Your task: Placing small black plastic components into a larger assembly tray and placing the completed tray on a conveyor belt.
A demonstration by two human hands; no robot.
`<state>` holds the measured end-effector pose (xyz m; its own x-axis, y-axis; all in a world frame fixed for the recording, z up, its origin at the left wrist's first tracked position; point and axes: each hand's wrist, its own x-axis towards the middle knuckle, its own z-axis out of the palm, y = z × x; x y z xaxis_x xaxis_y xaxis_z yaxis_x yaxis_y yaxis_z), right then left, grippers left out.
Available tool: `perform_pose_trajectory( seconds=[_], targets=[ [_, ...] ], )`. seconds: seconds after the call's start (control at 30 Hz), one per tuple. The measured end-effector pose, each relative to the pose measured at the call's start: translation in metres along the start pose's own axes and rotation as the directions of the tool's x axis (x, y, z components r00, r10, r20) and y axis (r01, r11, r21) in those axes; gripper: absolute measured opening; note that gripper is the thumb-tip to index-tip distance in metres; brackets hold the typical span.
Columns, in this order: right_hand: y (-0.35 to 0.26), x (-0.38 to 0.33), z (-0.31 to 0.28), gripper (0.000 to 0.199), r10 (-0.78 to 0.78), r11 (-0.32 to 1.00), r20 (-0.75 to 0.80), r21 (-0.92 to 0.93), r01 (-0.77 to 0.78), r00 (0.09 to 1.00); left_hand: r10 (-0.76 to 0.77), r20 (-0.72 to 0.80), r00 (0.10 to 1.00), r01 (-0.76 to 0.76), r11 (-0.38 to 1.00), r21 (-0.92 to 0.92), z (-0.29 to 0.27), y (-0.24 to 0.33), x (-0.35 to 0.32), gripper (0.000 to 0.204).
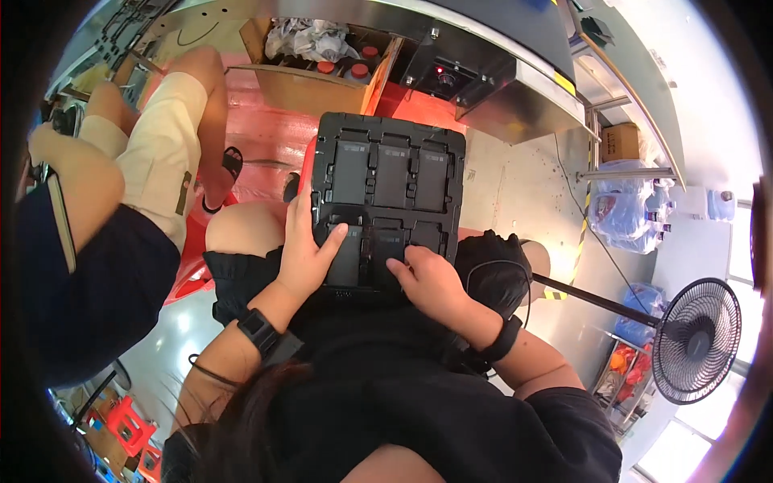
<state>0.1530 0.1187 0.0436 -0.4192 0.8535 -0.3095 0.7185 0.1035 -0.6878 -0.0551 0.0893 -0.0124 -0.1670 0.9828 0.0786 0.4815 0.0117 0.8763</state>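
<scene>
A black plastic tray (392, 129) rests on my lap, its moulded compartments in two rows. Several flat black rectangular pieces, like battery packs, lie in them; one such piece (391, 173) is in the middle of the far row. My left hand (303, 245) grips the tray's left edge, with its thumb over the near-left piece (345, 262). Over the near-right part of the tray, my right hand (431, 282) has curled fingers, and its thumb is at the near-middle piece (388, 243). Whatever lies between those fingertips is hidden.
A person in light shorts (161, 153) sits close on my left. Ahead are a cardboard box (302, 90) with red-capped bottles and a metal machine (515, 101) with a knob. A black fan (696, 342) stands to the right, near wrapped bottles (624, 205). Red stools (129, 425) are at lower left.
</scene>
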Motion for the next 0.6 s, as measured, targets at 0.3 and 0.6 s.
perform_pose_trajectory(
  seconds=[0.3,0.6],
  targets=[
    [-0.035,0.033,-0.047,0.034,-0.202,0.958,0.168,-0.171,0.231,0.965,0.274,0.106,0.956,-0.294,0.883,0.365,-0.009,0.041,-0.023,0.061],
    [-0.141,0.129,-0.177,0.027,-0.236,0.863,0.049,0.47,0.187,0.97,0.28,0.222,0.934,-0.35,0.846,0.402,-0.005,0.031,-0.038,0.057]
  ],
)
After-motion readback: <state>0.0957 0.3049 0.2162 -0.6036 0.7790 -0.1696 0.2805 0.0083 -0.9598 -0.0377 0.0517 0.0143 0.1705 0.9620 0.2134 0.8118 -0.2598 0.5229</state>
